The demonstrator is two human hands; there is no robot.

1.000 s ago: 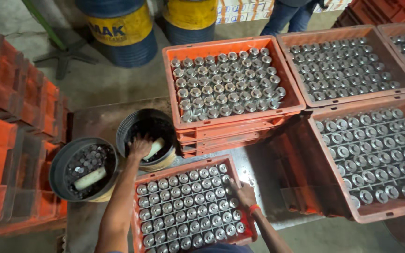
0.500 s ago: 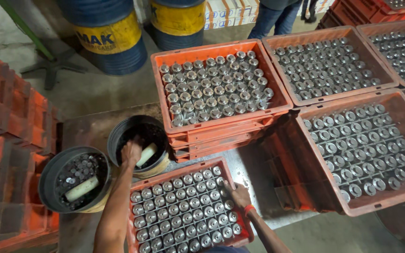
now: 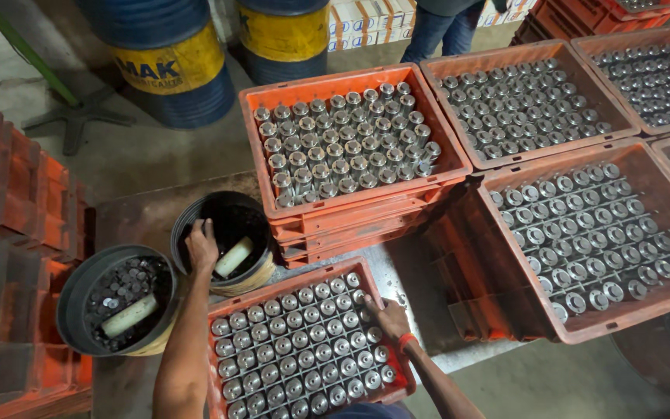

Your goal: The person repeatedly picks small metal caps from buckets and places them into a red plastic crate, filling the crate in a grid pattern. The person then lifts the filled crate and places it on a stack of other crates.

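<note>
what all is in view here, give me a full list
orange plastic crates of round metal parts: five or six in view, orange, across the middle and right; the middle one sits on a stack of crates
near orange crate of metal parts: one, bottom centre, under the right hand
black round bucket: one, holds a white cylinder, left of centre
grey round bucket: one, holds metal parts and a white cylinder, lower left
blue and yellow drums: two, top left
empty orange crates: a stack, left edge
another person's legs: blue trousers, top centre
left hand: inside the black bucket
right hand: on the near crate's right rim, red wristband
</note>
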